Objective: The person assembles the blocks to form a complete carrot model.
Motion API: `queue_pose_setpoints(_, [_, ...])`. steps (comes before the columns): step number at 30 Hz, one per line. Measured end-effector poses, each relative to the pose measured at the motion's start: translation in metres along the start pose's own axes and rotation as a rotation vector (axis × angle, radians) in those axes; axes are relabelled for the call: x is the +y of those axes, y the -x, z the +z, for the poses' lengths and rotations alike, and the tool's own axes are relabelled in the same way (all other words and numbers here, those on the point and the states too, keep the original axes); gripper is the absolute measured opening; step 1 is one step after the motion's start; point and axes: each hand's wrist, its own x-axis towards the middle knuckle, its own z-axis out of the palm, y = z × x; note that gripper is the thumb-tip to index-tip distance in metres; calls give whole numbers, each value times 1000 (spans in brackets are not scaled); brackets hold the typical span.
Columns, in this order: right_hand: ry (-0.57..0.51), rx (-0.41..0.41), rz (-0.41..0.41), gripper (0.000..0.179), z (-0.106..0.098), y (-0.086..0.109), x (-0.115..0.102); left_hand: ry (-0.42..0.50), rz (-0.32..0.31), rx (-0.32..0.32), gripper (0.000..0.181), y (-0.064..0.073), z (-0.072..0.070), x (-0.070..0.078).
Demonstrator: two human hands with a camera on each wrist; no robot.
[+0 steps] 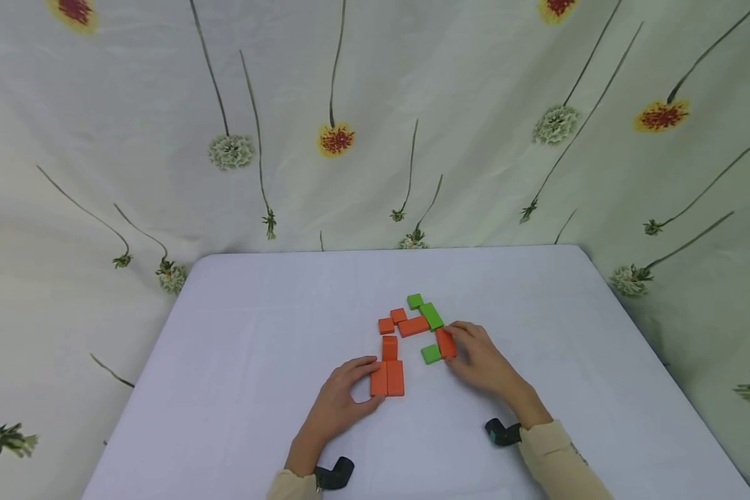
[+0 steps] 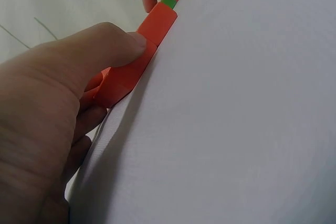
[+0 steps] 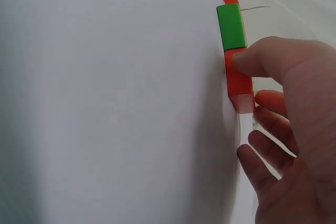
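Two orange-red blocks stand side by side in the head view. My left hand [image 1: 344,397] pinches the left block [image 1: 378,379] between thumb and fingers; the right block [image 1: 396,378] touches it. Just behind them sits another orange block [image 1: 390,348]. Farther right, my right hand [image 1: 484,361] grips an orange block [image 1: 446,344] at its ends. In the right wrist view, the thumb presses that block's near end, and a small green block [image 3: 231,27] adjoins it. The left wrist view shows the left thumb on the orange block [image 2: 128,72].
Behind the hands lie a longer green block [image 1: 432,316], a small green block [image 1: 415,301], a long orange block [image 1: 414,326] and two small orange blocks [image 1: 385,326], forming a bent chain. A white-covered table [image 1: 237,361] bears everything; a flower-patterned cloth [image 1: 375,173] hangs behind.
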Motion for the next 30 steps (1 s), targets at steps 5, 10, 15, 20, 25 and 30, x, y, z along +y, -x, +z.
queue_pose_setpoints(5, [-12,3,12,58,1,0,4,3,-1,3,55,0,0,0])
queue_pose_setpoints(10, [-32,41,8,55,2,1,5,0,5,8,55,0,0,0])
queue_pose_setpoints(15, [-45,63,44,57,0,4,3,0,1,1,55,0,0,0])
queue_pose_setpoints(20, [-40,73,64,59,-1,7,2,-6,-9,-9,56,-1,0,-1])
queue_pose_setpoints(25, [-41,109,32,58,0,11,-1,2,-14,-13,55,-1,1,-1])
queue_pose_setpoints(30, [-78,143,-30,56,3,16,-6,6,-13,-10,55,-1,0,-1])
